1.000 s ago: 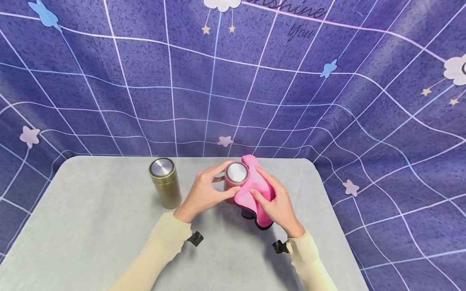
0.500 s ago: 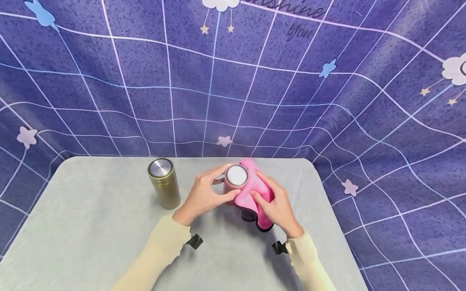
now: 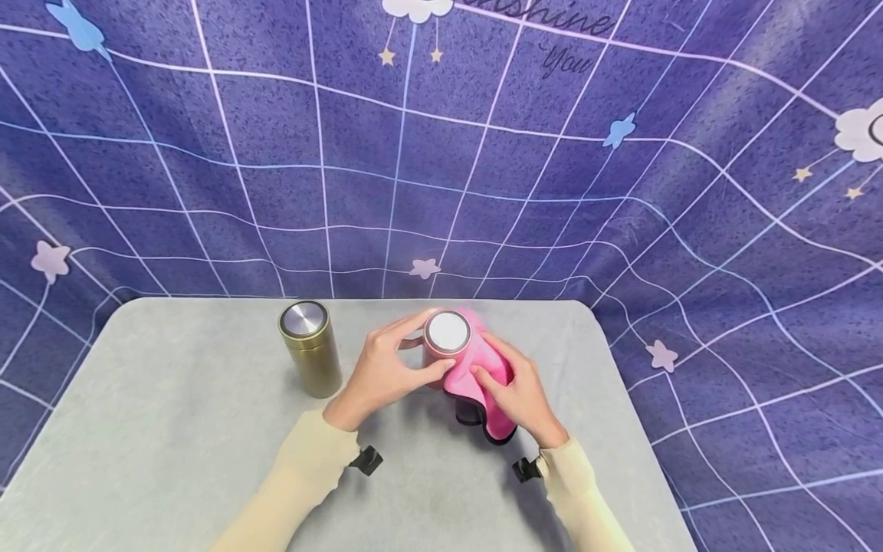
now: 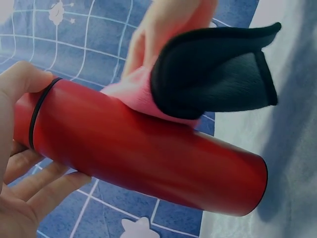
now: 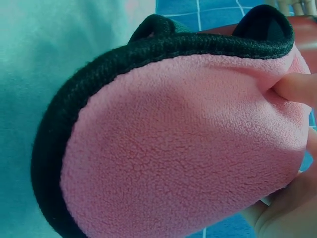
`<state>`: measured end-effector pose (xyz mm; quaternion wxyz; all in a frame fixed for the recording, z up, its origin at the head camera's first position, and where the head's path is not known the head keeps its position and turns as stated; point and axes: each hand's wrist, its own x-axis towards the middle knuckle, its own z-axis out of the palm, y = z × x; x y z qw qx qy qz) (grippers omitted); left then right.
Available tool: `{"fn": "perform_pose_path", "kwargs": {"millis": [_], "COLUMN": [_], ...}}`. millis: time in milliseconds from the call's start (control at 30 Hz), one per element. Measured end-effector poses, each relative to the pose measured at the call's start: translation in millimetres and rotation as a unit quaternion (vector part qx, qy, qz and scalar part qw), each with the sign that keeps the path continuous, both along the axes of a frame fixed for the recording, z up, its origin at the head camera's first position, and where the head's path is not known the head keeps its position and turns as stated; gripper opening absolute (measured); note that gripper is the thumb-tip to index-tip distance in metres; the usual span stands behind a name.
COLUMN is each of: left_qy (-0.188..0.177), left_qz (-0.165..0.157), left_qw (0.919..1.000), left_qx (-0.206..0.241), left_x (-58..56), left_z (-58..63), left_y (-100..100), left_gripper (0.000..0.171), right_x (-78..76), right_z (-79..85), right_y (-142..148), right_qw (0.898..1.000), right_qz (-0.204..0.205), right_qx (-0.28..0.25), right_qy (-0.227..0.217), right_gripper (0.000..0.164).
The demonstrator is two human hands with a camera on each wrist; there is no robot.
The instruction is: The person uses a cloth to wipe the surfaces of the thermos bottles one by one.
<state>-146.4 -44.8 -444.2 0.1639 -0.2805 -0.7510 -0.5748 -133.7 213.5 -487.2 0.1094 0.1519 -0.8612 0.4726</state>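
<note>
My left hand [image 3: 386,372] grips a red thermos bottle [image 4: 148,144] near its top, thumb on one side and fingers on the other. Its round silver lid [image 3: 448,332] faces up in the head view. A pink plush cloth [image 5: 173,139] with black edging is pinched in my right hand [image 3: 520,391], between thumb and fingers. The cloth lies against the bottle's right side, bunched, with its loose dark-backed end [image 4: 213,74] hanging off. Part of the bottle's body is hidden behind the cloth in the head view.
Left of my hands, a gold-green thermos bottle [image 3: 313,353] with a silver lid stands upright on the grey table [image 3: 172,429]. Close behind the table's back edge hangs a purple-blue curtain [image 3: 359,192] with a grid and stars, which also runs along the right side.
The cloth has slid down along the bottle, its upper end dropping toward me. My right hand has shifted slightly down with it, while my left hand keeps its grip almost in place.
</note>
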Motion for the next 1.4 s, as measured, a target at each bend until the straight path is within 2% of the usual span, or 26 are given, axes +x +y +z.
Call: {"fn": "perform_pose_path", "kwargs": {"millis": [267,567,767,1100,1400], "left_qy": [0.014,0.027,0.029,0.026,0.032], "left_qz": [0.006,-0.005,-0.009,-0.014,-0.011], "left_qw": [0.9999,0.9996,0.9994,0.9995,0.9994], "left_qx": [0.003,0.01,0.013,0.013,0.009], "left_x": [3.6,12.0,14.9,15.1,12.1], "left_z": [8.6,24.6,31.2,25.6,17.0], "left_y": [-1,-3,-5,-5,-1], "left_gripper": [0.072,0.073,0.074,0.074,0.071], "right_x": [-2.5,-4.7,-5.3,-6.0,-2.6], "right_z": [-14.8,-26.5,-31.8,-39.5,-29.1], "right_y": [1,3,3,2,0], "right_qw": [0.999,0.999,0.998,0.998,0.998], "right_qz": [-0.006,-0.009,-0.013,-0.012,-0.018], "right_qx": [0.005,0.011,0.017,0.012,-0.012], "right_qy": [-0.039,-0.049,-0.058,-0.057,-0.062], "right_gripper": [0.061,0.06,0.06,0.057,0.056]}}
